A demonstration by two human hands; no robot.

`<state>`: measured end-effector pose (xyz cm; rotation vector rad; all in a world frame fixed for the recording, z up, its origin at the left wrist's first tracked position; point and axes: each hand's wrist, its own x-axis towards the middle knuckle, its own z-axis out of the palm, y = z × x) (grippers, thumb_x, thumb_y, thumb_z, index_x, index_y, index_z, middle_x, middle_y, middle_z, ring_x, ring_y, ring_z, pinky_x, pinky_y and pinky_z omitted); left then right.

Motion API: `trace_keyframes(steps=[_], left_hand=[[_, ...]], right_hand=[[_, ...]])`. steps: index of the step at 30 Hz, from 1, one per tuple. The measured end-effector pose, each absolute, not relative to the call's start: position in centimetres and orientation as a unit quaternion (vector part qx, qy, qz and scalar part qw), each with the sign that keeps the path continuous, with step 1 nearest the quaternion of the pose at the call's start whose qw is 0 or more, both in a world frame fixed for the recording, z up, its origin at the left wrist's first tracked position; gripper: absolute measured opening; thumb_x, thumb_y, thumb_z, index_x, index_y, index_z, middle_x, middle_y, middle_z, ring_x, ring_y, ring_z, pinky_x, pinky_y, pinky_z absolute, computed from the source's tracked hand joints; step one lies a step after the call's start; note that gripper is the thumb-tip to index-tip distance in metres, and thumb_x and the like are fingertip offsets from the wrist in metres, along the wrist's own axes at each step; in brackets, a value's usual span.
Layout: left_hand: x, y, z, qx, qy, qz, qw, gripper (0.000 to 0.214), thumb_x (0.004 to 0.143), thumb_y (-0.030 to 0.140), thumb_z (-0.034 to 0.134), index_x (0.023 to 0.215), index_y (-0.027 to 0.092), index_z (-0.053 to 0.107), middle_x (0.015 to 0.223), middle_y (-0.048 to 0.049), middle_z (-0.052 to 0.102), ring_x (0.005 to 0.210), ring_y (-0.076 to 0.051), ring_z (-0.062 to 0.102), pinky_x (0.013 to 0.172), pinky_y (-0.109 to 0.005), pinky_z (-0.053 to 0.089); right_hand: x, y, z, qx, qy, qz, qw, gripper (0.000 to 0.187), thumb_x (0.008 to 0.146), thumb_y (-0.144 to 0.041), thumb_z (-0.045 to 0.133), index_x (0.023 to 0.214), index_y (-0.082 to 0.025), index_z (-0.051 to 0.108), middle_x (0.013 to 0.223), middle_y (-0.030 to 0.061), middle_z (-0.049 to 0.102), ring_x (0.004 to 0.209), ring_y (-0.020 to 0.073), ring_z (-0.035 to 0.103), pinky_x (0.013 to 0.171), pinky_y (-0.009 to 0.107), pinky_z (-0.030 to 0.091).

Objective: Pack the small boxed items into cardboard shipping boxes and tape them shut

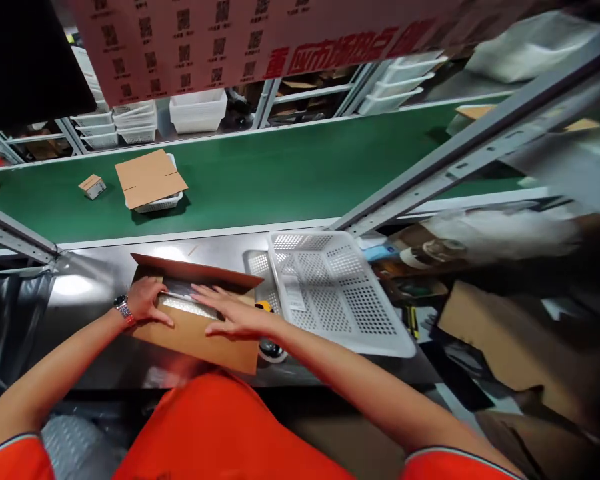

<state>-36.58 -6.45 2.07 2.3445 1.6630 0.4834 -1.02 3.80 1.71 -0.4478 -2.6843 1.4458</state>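
An open brown cardboard box [200,337] lies on the steel worktop in front of me, its far flap [195,272] standing up. Inside it shows a shiny silvery packet [187,305]. My left hand [147,303], with a wristwatch, rests on the box's left end, fingers bent over the packet. My right hand [233,312] lies flat with fingers stretched out across the packet and the box's near side. A yellow-and-black tool [266,307] peeks out just right of the box.
A white perforated plastic basket [340,293] stands right of the box. Behind runs a green conveyor belt [290,173] carrying a basket covered by cardboard [150,180] and a small carton [92,186]. A tape roll [433,252], cardboard and clutter lie at right.
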Motion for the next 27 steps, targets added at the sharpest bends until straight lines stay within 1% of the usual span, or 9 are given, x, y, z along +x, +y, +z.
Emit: trace_keyframes(steps=[3, 5, 7, 9, 11, 14, 16, 20, 27], left_hand=[[-36.0, -7.7, 2.3, 0.806, 0.562, 0.182, 0.028, 0.087, 0.091, 0.097, 0.076, 0.124, 0.017, 0.078, 0.112, -0.0118, 0.077, 0.114, -0.035, 0.075, 0.105, -0.056, 0.068], [-34.4, -10.1, 2.1, 0.816, 0.55, 0.175, -0.026, 0.071, 0.1, 0.077, 0.083, 0.139, 0.019, 0.077, 0.147, -0.0187, 0.075, 0.147, -0.043, 0.067, 0.124, -0.065, 0.06], [-31.8, -13.1, 1.3, 0.835, 0.531, 0.139, -0.041, 0.069, 0.098, 0.06, 0.092, 0.154, 0.024, 0.073, 0.174, -0.0207, 0.062, 0.167, -0.048, 0.052, 0.136, -0.071, 0.05], [-28.7, -15.8, 0.0, 0.843, 0.53, 0.088, -0.018, 0.095, 0.09, 0.061, 0.098, 0.17, 0.024, 0.062, 0.187, -0.0252, 0.049, 0.175, -0.054, 0.042, 0.139, -0.078, 0.043], [-26.1, -17.3, -1.5, 0.825, 0.562, 0.049, 0.001, 0.114, 0.085, 0.06, 0.101, 0.18, 0.019, 0.052, 0.19, -0.0312, 0.042, 0.176, -0.061, 0.037, 0.138, -0.085, 0.038], [-24.4, -17.3, -3.0, 0.798, 0.601, 0.046, 0.001, 0.102, 0.093, 0.043, 0.093, 0.182, 0.016, 0.05, 0.187, -0.0315, 0.047, 0.177, -0.058, 0.039, 0.14, -0.085, 0.036], [-24.6, -16.9, -3.3, 0.798, 0.6, 0.065, -0.003, 0.095, 0.097, 0.04, 0.088, 0.181, 0.017, 0.052, 0.186, -0.0295, 0.05, 0.178, -0.054, 0.041, 0.141, -0.082, 0.036], [-25.3, -16.7, -3.3, 0.801, 0.593, 0.082, 0.005, 0.103, 0.092, 0.047, 0.093, 0.181, 0.016, 0.052, 0.187, -0.0297, 0.048, 0.178, -0.053, 0.04, 0.143, -0.08, 0.035], [-24.8, -17.1, -2.9, 0.797, 0.599, 0.063, 0.045, 0.104, 0.093, 0.044, 0.091, 0.18, 0.005, 0.049, 0.187, -0.0327, 0.047, 0.181, -0.051, 0.036, 0.148, -0.073, 0.032]], right_hand=[[-1.7, 4.4, 1.6, -0.132, -0.871, 0.473, 0.009, 0.105, 0.103, -0.078, 0.083, 0.189, -0.035, 0.044, 0.2, 0.0124, 0.023, 0.186, 0.04, 0.025, 0.153, 0.066, 0.013], [-1.9, 4.8, 1.5, -0.131, -0.872, 0.471, 0.0, 0.106, 0.102, -0.075, 0.086, 0.19, -0.035, 0.043, 0.2, 0.0139, 0.025, 0.186, 0.0404, 0.025, 0.152, 0.066, 0.015], [-1.9, 4.8, 1.3, -0.132, -0.878, 0.46, -0.008, 0.105, 0.103, -0.071, 0.087, 0.191, -0.034, 0.041, 0.199, 0.0154, 0.025, 0.186, 0.04, 0.024, 0.152, 0.067, 0.015], [-1.9, 4.6, 1.0, -0.128, -0.89, 0.438, -0.013, 0.103, 0.107, -0.064, 0.086, 0.191, -0.029, 0.039, 0.198, 0.0184, 0.026, 0.186, 0.0404, 0.023, 0.152, 0.069, 0.015], [-2.1, 3.9, 1.0, -0.124, -0.906, 0.404, -0.019, 0.099, 0.109, -0.054, 0.085, 0.191, -0.022, 0.039, 0.197, 0.0231, 0.027, 0.186, 0.0418, 0.024, 0.151, 0.072, 0.017], [-2.3, 2.6, 2.7, -0.105, -0.937, 0.332, 0.013, 0.087, 0.115, -0.038, 0.076, 0.19, -0.015, 0.039, 0.196, 0.0277, 0.028, 0.185, 0.0418, 0.027, 0.148, 0.071, 0.032], [-2.2, 1.6, 4.8, -0.083, -0.956, 0.265, 0.092, 0.081, 0.119, -0.033, 0.064, 0.193, -0.018, 0.032, 0.198, 0.0246, 0.026, 0.186, 0.0398, 0.024, 0.146, 0.071, 0.036], [-1.2, -0.6, 6.9, -0.117, -0.956, 0.144, 0.227, 0.091, 0.12, -0.044, 0.06, 0.197, -0.024, 0.015, 0.202, 0.0168, 0.016, 0.188, 0.0441, 0.012, 0.148, 0.079, 0.026], [-0.8, -3.7, -0.6, -0.152, -0.98, 0.098, 0.087, 0.095, 0.117, -0.051, 0.062, 0.191, -0.003, 0.027, 0.193, 0.0342, 0.03, 0.182, 0.0506, 0.032, 0.142, 0.076, 0.042]])
